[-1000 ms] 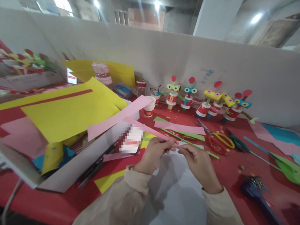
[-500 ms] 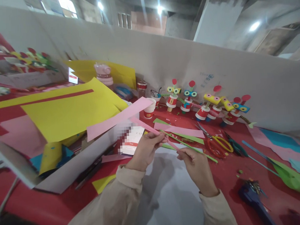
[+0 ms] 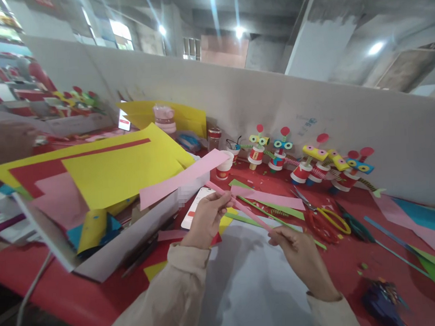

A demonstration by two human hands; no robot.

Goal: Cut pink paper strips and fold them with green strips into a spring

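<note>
A narrow pink paper strip (image 3: 251,213) is stretched between my two hands, above a white sheet (image 3: 260,271). My left hand (image 3: 209,214) pinches it toward its far end, which sticks out past the fingers. At the near end, my right hand (image 3: 297,251) grips it between thumb and fingertips. Beneath the strip lie green paper strips (image 3: 257,205) and a wider pink piece (image 3: 276,198). Close behind my left hand is a phone (image 3: 196,207), partly hidden by it.
Scissors (image 3: 331,218) and pliers (image 3: 355,224) lie to the right, near a dark blue tool (image 3: 380,302). Paper-cup figures (image 3: 256,154) line the partition (image 3: 257,94). On the left, a white box (image 3: 113,254) holds yellow card (image 3: 120,172) and scraps; a paper cup (image 3: 224,168) stands behind.
My view has turned slightly left, so the table things appear shifted right and down. My hands have drawn a little farther apart along the pink strip, still holding it.
</note>
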